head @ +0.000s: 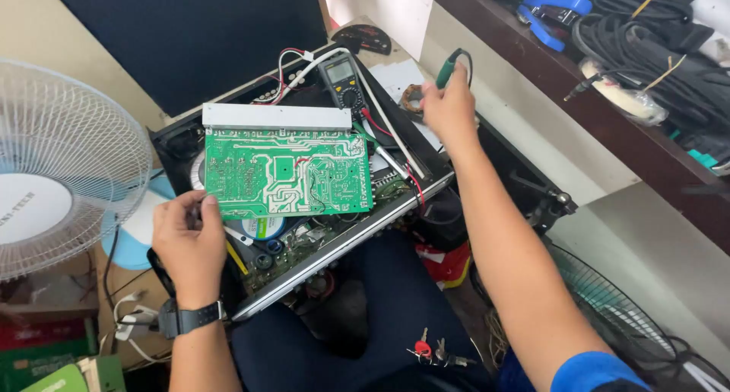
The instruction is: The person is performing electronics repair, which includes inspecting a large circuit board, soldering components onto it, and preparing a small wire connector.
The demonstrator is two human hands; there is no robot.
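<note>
A green circuit board, solder side up with a grey metal strip along its far edge, lies over an open black electronics chassis resting on my lap. My left hand, wearing a dark wristwatch, grips the board's near-left corner. Beyond the chassis, my right hand is closed around the green handle of a soldering iron. A grey multimeter with red and white leads lies at the chassis's far edge.
A white table fan stands at the left, and a second fan's grille lies at the lower right. A shelf with black cables and blue tools runs along the right. Keys hang near my knee. A dark panel stands behind.
</note>
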